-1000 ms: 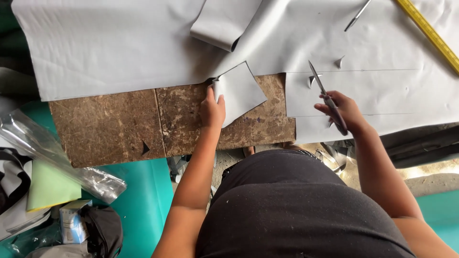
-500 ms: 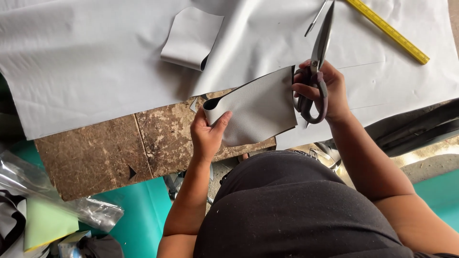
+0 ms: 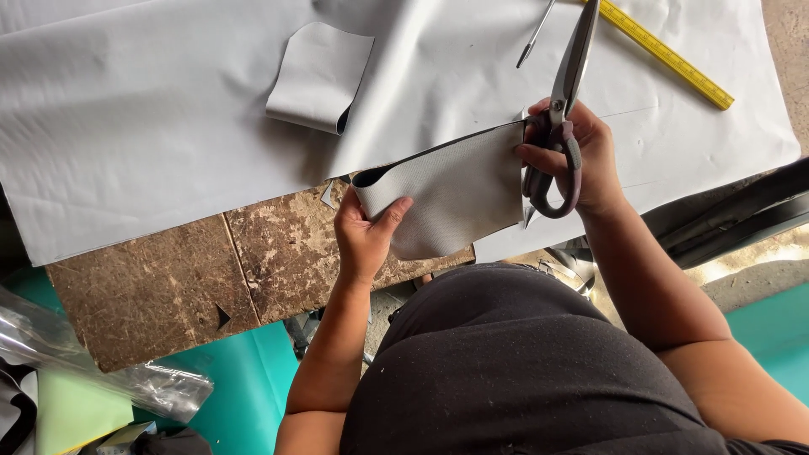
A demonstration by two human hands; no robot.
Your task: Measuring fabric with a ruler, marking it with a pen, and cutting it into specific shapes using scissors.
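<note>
From my remote seat I see the left hand (image 3: 364,232) pinching the folded edge of a lifted flap of grey woven-backed sheet material (image 3: 447,198), thumb on top. The right hand (image 3: 573,160) grips large steel scissors with dark looped handles (image 3: 560,109), blades pointing up and away, the pivot right at the flap's far edge. The broad pale grey sheet (image 3: 152,109) covers most of a worn brown wooden board (image 3: 177,282). A curled grey offcut (image 3: 318,77) lies on the sheet, and a yellow folding ruler (image 3: 666,57) sits near the top right corner.
</note>
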